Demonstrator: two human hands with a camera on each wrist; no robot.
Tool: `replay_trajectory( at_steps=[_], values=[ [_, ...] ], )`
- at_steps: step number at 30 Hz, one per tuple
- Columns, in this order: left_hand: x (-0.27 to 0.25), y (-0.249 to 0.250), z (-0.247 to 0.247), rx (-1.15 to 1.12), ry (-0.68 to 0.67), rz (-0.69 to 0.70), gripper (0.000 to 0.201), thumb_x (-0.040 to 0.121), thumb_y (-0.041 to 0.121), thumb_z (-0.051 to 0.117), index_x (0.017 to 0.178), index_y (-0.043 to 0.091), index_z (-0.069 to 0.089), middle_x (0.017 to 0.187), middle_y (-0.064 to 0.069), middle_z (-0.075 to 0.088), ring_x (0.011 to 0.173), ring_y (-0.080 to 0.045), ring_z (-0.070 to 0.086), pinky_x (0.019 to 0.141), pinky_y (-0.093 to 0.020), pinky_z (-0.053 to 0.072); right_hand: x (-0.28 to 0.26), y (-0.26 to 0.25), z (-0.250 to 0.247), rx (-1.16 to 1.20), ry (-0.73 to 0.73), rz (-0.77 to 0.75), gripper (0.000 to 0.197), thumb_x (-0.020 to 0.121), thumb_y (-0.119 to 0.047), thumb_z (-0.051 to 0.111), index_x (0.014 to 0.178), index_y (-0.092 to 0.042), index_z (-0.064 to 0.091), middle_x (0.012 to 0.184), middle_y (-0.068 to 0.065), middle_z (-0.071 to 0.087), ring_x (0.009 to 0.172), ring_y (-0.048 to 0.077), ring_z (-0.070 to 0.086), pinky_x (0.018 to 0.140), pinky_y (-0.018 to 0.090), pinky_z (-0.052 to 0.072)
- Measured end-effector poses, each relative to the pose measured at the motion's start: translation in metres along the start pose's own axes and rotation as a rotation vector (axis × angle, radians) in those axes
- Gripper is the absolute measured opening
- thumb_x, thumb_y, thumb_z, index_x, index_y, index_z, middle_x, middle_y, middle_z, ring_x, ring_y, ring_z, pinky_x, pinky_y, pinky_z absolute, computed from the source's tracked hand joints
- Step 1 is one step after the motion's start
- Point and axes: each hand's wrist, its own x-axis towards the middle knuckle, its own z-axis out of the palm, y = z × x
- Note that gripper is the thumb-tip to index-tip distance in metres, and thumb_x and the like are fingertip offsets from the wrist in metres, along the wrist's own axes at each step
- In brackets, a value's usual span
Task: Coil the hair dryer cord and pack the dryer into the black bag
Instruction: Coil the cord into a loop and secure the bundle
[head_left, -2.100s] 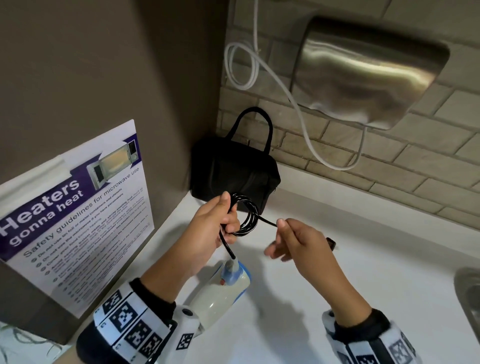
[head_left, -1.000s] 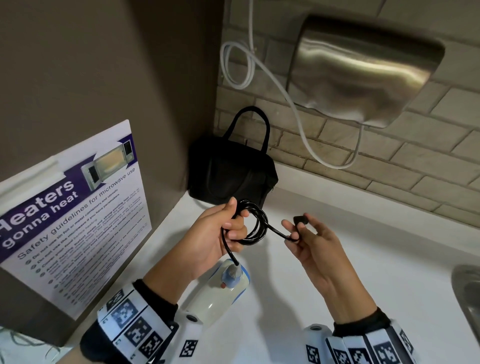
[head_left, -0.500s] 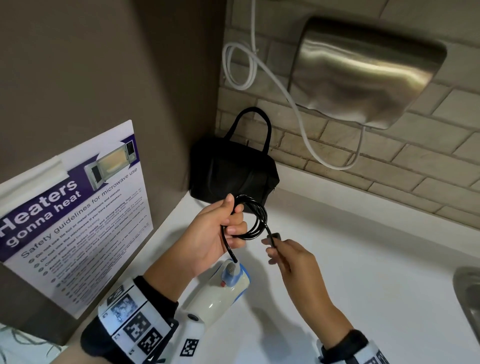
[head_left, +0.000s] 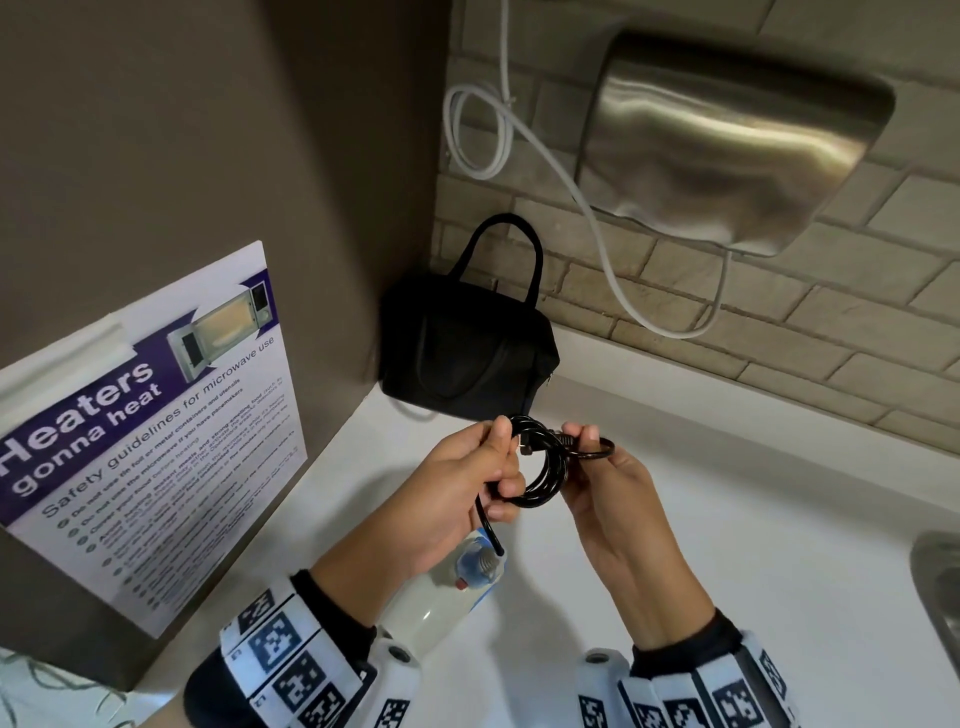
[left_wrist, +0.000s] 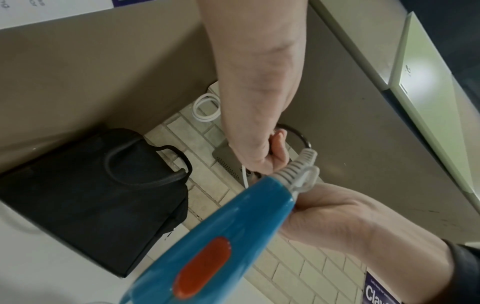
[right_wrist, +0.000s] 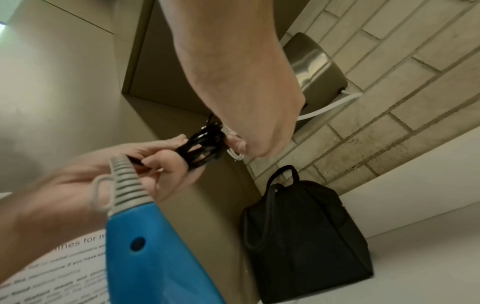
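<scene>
Left hand (head_left: 457, 483) curled round black cord coil (head_left: 543, 467), held above white table (head_left: 727, 519). Right hand (head_left: 608, 499) pinches cord end at coil's top right edge, fingers closed on it. Coil stands roughly upright, open face toward camera. Hair dryer (head_left: 447, 592) hangs below left hand, handle's cord end up, long axis sloping down toward the person. Black bag (head_left: 462, 353) upright in corner against brick wall (head_left: 779, 322), handle up, just behind hands.

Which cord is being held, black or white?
The black cord, coiled between left hand and right hand; the white cord hangs untouched on the brick wall.
</scene>
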Motion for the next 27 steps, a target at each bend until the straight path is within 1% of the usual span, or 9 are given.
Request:
replay_trajectory(
  at_steps=[4,7,10,13,16,19,22,24,27],
  values=[
    [0.0,0.0,0.005,0.12,0.008,0.04,0.025,0.098,0.027,0.046,0.079,0.011,0.046,0.063,0.006,0.038,0.056,-0.007,0.042,0.049,-0.02,0.031,0.002,-0.004,0.001,-0.073,0.026,0.077,0.028,0.102,-0.015,0.042,0.082,-0.008,0.059,0.068,-0.002,0.066,0.057,0.009,0.06,0.058,0.021,0.054],
    [0.003,-0.001,0.005,0.19,0.051,0.059,0.023,0.099,0.028,0.045,0.09,0.007,0.048,0.068,0.003,0.039,0.058,-0.008,0.042,0.05,-0.021,0.032,0.003,-0.003,0.003,-0.13,-0.021,0.171,0.027,0.103,-0.011,0.036,0.091,-0.005,0.059,0.076,0.007,0.066,0.056,0.012,0.061,0.056,0.024,0.055],
    [0.006,-0.006,0.002,0.269,0.1,0.041,0.031,0.1,0.032,0.043,0.099,0.002,0.051,0.068,0.0,0.041,0.059,-0.01,0.041,0.05,-0.023,0.033,0.003,-0.005,0.007,-0.169,-0.089,0.219,0.033,0.104,-0.019,0.033,0.1,0.002,0.058,0.073,0.012,0.068,0.059,0.018,0.065,0.059,0.025,0.055],
    [0.008,-0.011,0.001,0.397,0.162,0.047,0.036,0.098,0.038,0.043,0.093,0.004,0.05,0.066,0.002,0.044,0.057,-0.011,0.042,0.053,-0.023,0.039,-0.002,-0.008,0.014,-0.175,-0.187,0.294,0.047,0.105,-0.028,0.027,0.091,0.004,0.058,0.063,0.014,0.067,0.055,0.023,0.067,0.061,0.027,0.055],
    [0.011,-0.012,0.001,0.563,0.275,0.14,0.026,0.098,0.036,0.043,0.088,0.014,0.053,0.066,0.007,0.048,0.06,-0.006,0.049,0.064,-0.028,0.05,-0.004,-0.01,0.019,-0.118,-0.206,0.354,0.039,0.103,-0.032,0.036,0.086,-0.004,0.059,0.069,0.007,0.066,0.057,0.016,0.068,0.056,0.026,0.055],
    [0.014,-0.009,-0.002,0.691,0.332,0.265,0.023,0.099,0.034,0.043,0.088,0.016,0.052,0.063,0.011,0.047,0.056,0.0,0.05,0.06,-0.016,0.043,-0.002,-0.009,0.018,-0.199,-0.216,0.34,0.035,0.099,-0.037,0.044,0.088,-0.011,0.065,0.076,0.003,0.068,0.071,0.015,0.067,0.069,0.029,0.052],
    [0.014,-0.005,-0.003,0.723,0.352,0.339,0.022,0.098,0.034,0.043,0.094,0.016,0.054,0.073,0.011,0.059,0.067,0.007,0.059,0.061,-0.009,0.046,-0.005,-0.014,0.018,-0.172,-0.255,0.401,0.027,0.1,-0.025,0.046,0.095,-0.014,0.07,0.091,0.005,0.068,0.086,0.02,0.064,0.08,0.035,0.051],
    [0.015,-0.002,-0.005,0.719,0.385,0.369,0.024,0.097,0.036,0.044,0.099,0.014,0.056,0.083,0.008,0.066,0.08,0.001,0.065,0.069,-0.014,0.051,-0.008,-0.018,0.017,-0.099,-0.319,0.474,0.023,0.093,-0.019,0.048,0.097,-0.014,0.071,0.097,0.006,0.066,0.089,0.021,0.06,0.087,0.041,0.048],
    [0.017,0.001,-0.009,0.715,0.427,0.415,0.024,0.096,0.035,0.046,0.097,0.013,0.056,0.082,0.006,0.067,0.08,-0.003,0.065,0.069,-0.015,0.052,-0.01,-0.022,0.014,0.037,-0.419,0.566,0.024,0.08,-0.016,0.057,0.102,-0.013,0.065,0.094,0.008,0.061,0.08,0.018,0.059,0.081,0.04,0.048]
  ],
)
